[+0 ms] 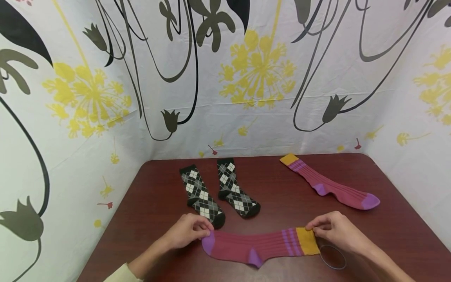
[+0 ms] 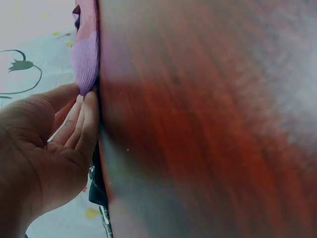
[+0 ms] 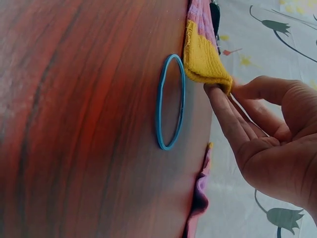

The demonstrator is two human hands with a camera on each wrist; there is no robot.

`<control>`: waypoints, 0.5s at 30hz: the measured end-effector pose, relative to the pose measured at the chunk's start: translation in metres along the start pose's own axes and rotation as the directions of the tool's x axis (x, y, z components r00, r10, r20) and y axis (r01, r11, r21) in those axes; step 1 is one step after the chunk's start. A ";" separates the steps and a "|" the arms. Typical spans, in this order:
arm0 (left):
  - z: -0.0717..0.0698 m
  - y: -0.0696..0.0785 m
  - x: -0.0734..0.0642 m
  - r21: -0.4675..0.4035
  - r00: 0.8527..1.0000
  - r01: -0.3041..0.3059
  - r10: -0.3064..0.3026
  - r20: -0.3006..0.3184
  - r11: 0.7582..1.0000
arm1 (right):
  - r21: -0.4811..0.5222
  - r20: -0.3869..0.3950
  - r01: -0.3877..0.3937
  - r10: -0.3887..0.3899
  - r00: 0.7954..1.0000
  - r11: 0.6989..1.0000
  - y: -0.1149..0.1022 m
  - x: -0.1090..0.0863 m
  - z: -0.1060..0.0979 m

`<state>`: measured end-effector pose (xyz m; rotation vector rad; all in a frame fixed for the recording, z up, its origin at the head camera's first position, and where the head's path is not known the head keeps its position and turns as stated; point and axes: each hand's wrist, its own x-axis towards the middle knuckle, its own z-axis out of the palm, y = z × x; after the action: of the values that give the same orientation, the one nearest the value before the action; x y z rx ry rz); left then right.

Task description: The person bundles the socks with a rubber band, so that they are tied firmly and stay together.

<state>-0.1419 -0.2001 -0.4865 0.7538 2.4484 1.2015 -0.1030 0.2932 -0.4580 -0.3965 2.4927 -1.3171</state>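
A dark pink sock [image 1: 243, 246] with purple toe and heel and a yellow cuff lies sideways near the table's front. At its purple toe [image 2: 85, 64], my left hand [image 1: 188, 232] pinches the tip between thumb and fingers. My right hand [image 1: 340, 231] pinches the top corner of the yellow cuff [image 3: 205, 59], as the right wrist view shows. Just beside that cuff, below the right hand, a thin blue ring-shaped band [image 3: 159, 116] lies on the wood.
Two black, grey and white argyle socks [image 1: 202, 196] [image 1: 237, 192] lie behind the left hand. Another pink sock with yellow cuff [image 1: 327, 184] lies slanted at the back right. The reddish-brown table [image 1: 148, 207] ends against patterned white cloth [image 1: 211, 129] behind and at the sides.
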 end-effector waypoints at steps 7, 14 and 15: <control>0.002 -0.004 0.000 0.061 0.998 -0.011 0.015 -0.057 0.998 | -0.069 -0.083 0.014 -0.019 0.996 0.998 0.000 0.002 0.007; 0.004 -0.004 0.000 0.065 0.997 -0.014 0.019 -0.072 0.998 | -0.086 -0.119 0.029 -0.039 0.992 0.996 0.002 0.004 0.010; 0.004 -0.004 0.000 0.065 0.997 -0.017 0.021 -0.075 0.998 | -0.081 -0.122 0.033 -0.043 0.992 0.996 0.002 0.004 0.010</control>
<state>-0.1407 -0.1996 -0.4921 0.7643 2.5582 1.1833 -0.1033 0.2855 -0.4656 -0.3933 2.6585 -1.2975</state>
